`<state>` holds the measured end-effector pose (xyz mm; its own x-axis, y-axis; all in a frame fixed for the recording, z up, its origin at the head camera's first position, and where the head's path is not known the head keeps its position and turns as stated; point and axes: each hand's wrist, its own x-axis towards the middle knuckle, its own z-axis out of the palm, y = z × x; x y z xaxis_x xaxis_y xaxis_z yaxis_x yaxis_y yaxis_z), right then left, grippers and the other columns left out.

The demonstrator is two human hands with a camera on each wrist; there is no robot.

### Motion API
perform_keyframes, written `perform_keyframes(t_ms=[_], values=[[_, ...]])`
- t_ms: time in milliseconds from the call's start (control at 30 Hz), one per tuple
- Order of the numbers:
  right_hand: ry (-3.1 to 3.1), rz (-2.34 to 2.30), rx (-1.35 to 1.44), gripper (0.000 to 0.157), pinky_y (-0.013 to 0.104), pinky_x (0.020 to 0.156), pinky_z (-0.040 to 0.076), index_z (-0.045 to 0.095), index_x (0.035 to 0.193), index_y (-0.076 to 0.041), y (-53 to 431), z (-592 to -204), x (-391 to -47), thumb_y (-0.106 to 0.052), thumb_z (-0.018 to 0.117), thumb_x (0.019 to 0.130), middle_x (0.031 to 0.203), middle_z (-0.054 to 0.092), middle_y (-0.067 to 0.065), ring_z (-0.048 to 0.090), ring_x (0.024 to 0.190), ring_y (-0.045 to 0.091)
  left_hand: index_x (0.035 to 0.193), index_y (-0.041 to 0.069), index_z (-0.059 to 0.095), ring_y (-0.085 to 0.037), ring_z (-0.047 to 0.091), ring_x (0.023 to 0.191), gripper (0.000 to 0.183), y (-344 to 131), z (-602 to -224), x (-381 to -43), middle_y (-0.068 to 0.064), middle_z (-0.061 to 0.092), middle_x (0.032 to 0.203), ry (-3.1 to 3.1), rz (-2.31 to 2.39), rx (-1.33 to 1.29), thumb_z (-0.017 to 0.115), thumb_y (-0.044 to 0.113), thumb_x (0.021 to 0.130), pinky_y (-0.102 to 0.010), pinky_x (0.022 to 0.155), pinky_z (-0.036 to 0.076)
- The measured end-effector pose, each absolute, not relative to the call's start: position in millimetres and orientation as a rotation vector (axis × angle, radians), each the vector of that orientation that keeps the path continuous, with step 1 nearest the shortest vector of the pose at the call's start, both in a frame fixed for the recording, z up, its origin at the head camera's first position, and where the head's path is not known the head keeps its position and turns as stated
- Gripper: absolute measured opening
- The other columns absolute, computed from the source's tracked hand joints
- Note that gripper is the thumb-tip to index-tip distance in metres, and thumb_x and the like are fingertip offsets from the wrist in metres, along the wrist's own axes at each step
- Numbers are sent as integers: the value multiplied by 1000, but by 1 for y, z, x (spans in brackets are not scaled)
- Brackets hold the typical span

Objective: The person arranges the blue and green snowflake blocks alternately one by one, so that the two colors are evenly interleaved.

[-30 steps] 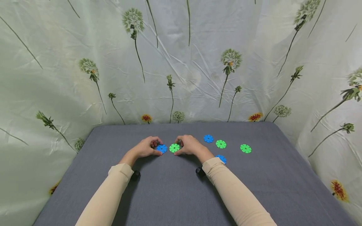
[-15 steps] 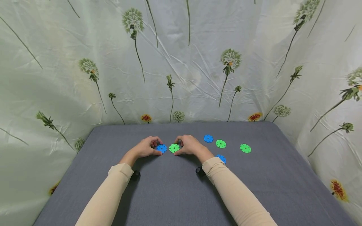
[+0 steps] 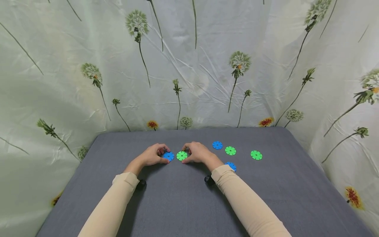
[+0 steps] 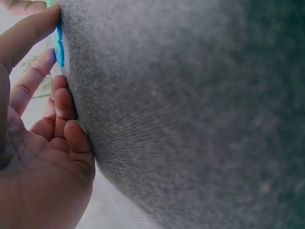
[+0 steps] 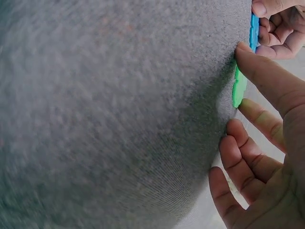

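Near the middle of the table, my left hand [image 3: 150, 155] pinches a blue notched interlocking disc [image 3: 169, 156] by its edges, thumb on the near side and index finger on the far side. Just right of it, my right hand [image 3: 200, 152] has a green notched interlocking disc [image 3: 181, 156] between thumb and index finger. Both discs lie flat at the cloth, side by side with a narrow gap. From the left wrist, the blue disc [image 4: 59, 50] shows edge-on under the thumb; the right wrist view shows the green disc [image 5: 239, 88] likewise. My other fingers curl loosely near the cloth.
To the right lie a far blue disc [image 3: 217, 145], a green disc [image 3: 230, 150] and another green disc [image 3: 256, 155]. One more blue disc [image 3: 231, 166] is partly hidden by my right wrist. A grey cloth covers the table [image 3: 177, 207]; a flowered curtain [image 3: 204, 79] hangs behind.
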<state>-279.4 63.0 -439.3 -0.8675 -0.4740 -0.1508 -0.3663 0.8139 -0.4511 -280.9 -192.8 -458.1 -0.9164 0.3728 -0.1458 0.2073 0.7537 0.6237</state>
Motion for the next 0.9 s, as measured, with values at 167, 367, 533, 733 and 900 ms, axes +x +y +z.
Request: perform_keyframes(t_ms=[167,367,533,733,900], values=[[2707,-637,-700,52,36,85,56,71,136,-17,69,-434,-279,-37,89,91,111,71,4,65,95,16,121,15,72,-24,55,94,37,-192,-458,-282,-11,62,113,2685,897,466,89,25,90,-41,85,47],[2688,-663,-741,48,40,93,58,72,136,-15,88,-426,-284,-33,86,94,120,74,7,69,110,21,122,15,72,-22,53,89,39,-193,-456,-283,-9,62,104,2693,878,504,90,26,89,-39,81,44],[2707,-639,-716,46,44,98,57,70,138,-12,112,-419,-293,-31,82,98,125,73,11,69,117,27,125,15,71,-22,51,89,43,-195,-454,-283,-9,60,103,2706,869,529,90,29,89,-39,81,43],[2755,-611,-627,46,51,103,56,69,140,-8,151,-413,-299,-28,80,100,132,71,17,67,125,34,127,12,72,-20,48,91,48,-187,-449,-282,-7,56,101,2750,840,617,91,31,87,-36,83,41],[2813,-580,-569,48,55,108,53,68,141,-6,175,-419,-302,-27,81,99,139,67,22,63,132,39,130,15,72,-21,52,98,49,-174,-447,-280,-9,59,112,2764,803,625,91,33,88,-41,89,46]])
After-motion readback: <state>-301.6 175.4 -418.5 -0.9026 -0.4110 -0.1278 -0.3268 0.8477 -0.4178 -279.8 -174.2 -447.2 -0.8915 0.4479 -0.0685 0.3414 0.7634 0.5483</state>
